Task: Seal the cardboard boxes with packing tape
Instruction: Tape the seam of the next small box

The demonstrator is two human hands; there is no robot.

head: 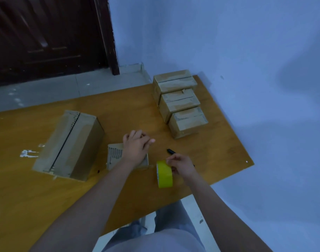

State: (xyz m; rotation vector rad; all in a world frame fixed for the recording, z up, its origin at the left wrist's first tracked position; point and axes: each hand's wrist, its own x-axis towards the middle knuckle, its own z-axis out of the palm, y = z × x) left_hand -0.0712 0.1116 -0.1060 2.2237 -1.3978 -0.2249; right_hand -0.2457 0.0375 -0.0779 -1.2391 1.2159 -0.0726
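Observation:
A small cardboard box (115,155) lies on the wooden table (28,206) in front of me. My left hand (136,145) rests on top of it, fingers bent over its far edge. A yellow roll of packing tape (164,176) stands on edge just right of the box. My right hand (181,165) grips the roll's upper right side with curled fingers. A large cardboard box (70,144) with a dark seam along its top sits to the left. Three small boxes (179,102) stand in a row at the table's far right.
A black pen (171,151) lies on the table behind my right hand. A blue wall (246,51) runs along the table's right edge and a dark door (50,33) stands at the back left. White marks (28,153) spot the table left of the large box.

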